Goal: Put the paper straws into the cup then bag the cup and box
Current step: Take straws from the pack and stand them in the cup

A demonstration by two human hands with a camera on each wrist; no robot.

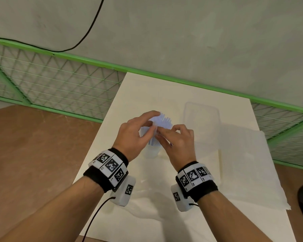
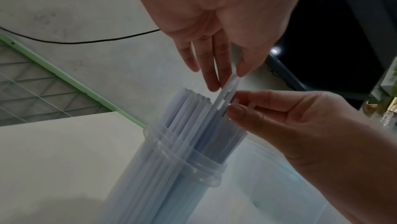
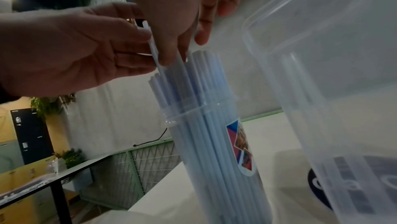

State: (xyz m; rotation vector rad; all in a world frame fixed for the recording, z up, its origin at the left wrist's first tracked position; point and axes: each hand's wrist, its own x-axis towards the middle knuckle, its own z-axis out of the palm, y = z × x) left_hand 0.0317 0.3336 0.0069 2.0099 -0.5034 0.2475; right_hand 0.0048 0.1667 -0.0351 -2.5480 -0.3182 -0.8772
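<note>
A clear plastic cup point(image 1: 151, 153) with a coloured sticker point(image 3: 240, 149) stands upright on the white table point(image 1: 191, 215). It is packed with several white paper straws point(image 2: 189, 109) that stick out above its rim. One straw point(image 2: 231, 86) stands higher than the rest. My left hand point(image 1: 153, 126) pinches its top end from the left and above. My right hand point(image 1: 160, 135) pinches the same straw a little lower between thumb and forefinger point(image 2: 236, 109). A clear plastic box point(image 1: 201, 119) sits just right of the cup.
A flat white bag point(image 1: 248, 159) lies on the table to the right of the box. A green mesh fence point(image 1: 56, 81) runs along the table's far edge. Brown floor point(image 1: 33, 154) lies to the left. A black cable point(image 1: 87, 32) crosses the grey wall.
</note>
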